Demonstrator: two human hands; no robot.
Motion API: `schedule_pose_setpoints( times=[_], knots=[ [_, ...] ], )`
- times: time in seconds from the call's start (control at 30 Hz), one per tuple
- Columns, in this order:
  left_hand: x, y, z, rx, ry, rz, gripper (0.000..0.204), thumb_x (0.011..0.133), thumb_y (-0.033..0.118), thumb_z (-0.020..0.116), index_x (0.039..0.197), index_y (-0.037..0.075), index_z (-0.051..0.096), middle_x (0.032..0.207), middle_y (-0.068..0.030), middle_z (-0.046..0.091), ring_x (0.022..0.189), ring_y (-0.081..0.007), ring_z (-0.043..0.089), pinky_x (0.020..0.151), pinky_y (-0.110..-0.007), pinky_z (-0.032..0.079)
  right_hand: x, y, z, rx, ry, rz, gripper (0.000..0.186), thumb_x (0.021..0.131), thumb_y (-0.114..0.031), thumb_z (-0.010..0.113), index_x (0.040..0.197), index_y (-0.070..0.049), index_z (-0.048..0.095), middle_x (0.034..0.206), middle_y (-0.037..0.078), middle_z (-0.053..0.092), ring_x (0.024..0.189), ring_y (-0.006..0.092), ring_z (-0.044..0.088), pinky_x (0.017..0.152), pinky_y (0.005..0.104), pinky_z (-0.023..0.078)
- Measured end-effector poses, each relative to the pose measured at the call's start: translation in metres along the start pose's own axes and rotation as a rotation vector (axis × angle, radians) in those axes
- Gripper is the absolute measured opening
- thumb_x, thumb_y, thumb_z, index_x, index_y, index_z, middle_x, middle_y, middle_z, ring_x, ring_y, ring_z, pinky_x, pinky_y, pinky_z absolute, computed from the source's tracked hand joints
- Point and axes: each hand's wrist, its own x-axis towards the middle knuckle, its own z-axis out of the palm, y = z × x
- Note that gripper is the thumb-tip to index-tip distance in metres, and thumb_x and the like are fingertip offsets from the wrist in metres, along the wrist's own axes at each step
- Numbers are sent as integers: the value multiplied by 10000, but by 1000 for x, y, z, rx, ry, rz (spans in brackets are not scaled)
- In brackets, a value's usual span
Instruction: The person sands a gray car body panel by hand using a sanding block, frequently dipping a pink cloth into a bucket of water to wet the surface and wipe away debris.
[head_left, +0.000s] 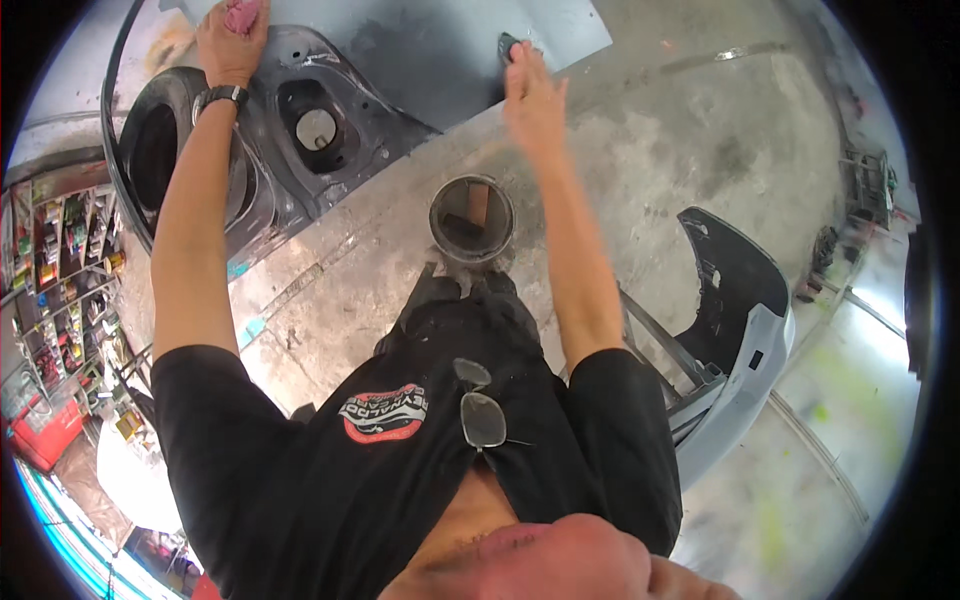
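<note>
Wearer's face [575, 560] nearest; beyond, the left hand [230, 48] clutches a pink pad [241, 15], the right hand [535, 95] meets a dark block [508, 46], grip unclear, atop the grey panel [460, 45]; straying past its edge could drop the block!

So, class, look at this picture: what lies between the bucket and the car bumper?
In the head view, the person's right forearm crosses between bucket and car bumper, with concrete floor showing on either side.
</note>
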Motion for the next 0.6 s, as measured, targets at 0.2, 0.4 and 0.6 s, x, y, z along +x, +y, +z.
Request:
schedule_pose_setpoints(
  times=[0.2,0.4,0.6],
  knots=[
    [-4,-17,-17,40,1,24,487,863,473,793,1106,58,717,1076,-198,719,1014,-393,671,909,-466,534,-74,-80,-6,-41,-115,-343,455,1098,-285,449,1514,-110,510,1604,114,452,1488,324,407,1232,621,149],
    [5,10,-5,-21,3,47,465,844,426,807,1116,65,696,1065,-169,714,1039,-381,654,942,-474,512,-28,-24,12,-60,111,90,494,1080,-327,465,1535,-136,477,1604,116,448,1506,349,371,1218,637,200],
    [1,-5,-10,-39,38,60,415,819,399,819,1055,80,697,1022,-131,720,1008,-369,657,910,-473,510,-47,-27,-9,-107,-118,-106,511,1096,-357,424,1537,-103,469,1603,136,447,1510,347,363,1220,639,196]
  ],
)
